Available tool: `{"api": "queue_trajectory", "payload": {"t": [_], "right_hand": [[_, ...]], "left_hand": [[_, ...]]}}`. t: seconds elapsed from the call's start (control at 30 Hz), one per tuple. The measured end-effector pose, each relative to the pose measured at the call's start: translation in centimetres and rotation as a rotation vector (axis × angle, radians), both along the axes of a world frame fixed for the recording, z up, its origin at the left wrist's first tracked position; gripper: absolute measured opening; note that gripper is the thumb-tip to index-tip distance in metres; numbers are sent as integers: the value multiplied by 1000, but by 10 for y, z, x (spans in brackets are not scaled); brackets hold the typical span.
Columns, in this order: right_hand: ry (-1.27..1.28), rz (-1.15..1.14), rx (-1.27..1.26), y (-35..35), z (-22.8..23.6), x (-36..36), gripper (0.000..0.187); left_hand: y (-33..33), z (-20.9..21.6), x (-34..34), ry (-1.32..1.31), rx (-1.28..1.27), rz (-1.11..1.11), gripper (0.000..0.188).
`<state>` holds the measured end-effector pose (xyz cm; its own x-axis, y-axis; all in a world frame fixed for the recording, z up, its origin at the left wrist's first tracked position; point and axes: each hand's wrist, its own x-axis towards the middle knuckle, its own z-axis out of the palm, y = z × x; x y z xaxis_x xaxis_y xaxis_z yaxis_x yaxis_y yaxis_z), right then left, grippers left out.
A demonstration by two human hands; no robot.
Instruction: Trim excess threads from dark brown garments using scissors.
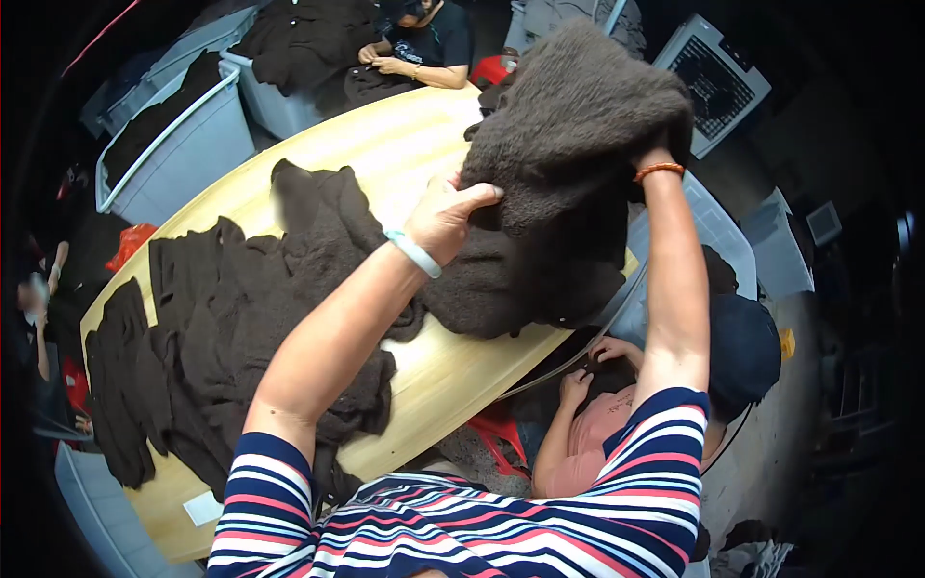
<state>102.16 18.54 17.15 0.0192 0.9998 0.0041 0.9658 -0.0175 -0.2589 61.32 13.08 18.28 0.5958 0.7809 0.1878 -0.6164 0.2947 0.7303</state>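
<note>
A dark brown fuzzy fleece garment [578, 116] is lifted above the far right part of the table. My left hand [448, 217] is closed on its near left edge, thumb on top of the cloth. My right hand [659, 157] reaches into a fold at the garment's right side, and the cloth hides its fingers. Below the raised part, more dark brown fleece [525, 279] lies on the table; I cannot tell whether it belongs to the same garment. Several more dark brown garments [260, 308] are heaped to the left of my left forearm.
The pale wooden table [424, 414] curves across the view. Grey-blue bins [183, 154] with dark cloth stand far left. At the far edge a person [434, 48] handles dark cloth. Another person in pink [597, 443] sits close by my right arm. A white-framed fan [713, 82] stands far right.
</note>
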Motion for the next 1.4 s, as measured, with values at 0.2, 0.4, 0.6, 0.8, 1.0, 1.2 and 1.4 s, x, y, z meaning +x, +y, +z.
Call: {"api": "queue_trajectory", "payload": {"t": [0.2, 0.4, 0.6, 0.8, 1.0, 1.2, 1.4], "right_hand": [[-400, -144, -662, -9, -88, -88, 20], [114, -481, -170, -134, -89, -200, 53], [319, -537, 3, -239, -92, -233, 50], [394, -277, 13, -251, -100, -274, 48], [287, -183, -14, -244, -91, -312, 49], [302, -204, -109, -262, -104, -318, 49], [352, -129, -29, -253, -100, -322, 51]], "left_hand": [[25, -121, 38, 461, -292, 232, 37], [37, -226, 26, 611, -268, 338, 44], [-14, -202, -3, 919, 15, 324, 52], [-26, -209, -97, 1698, 733, 208, 109], [-15, -286, -88, 1892, 886, 26, 83], [6, -299, -100, 1622, 928, 358, 28], [32, -111, -216, 1143, 550, 898, 36]]}}
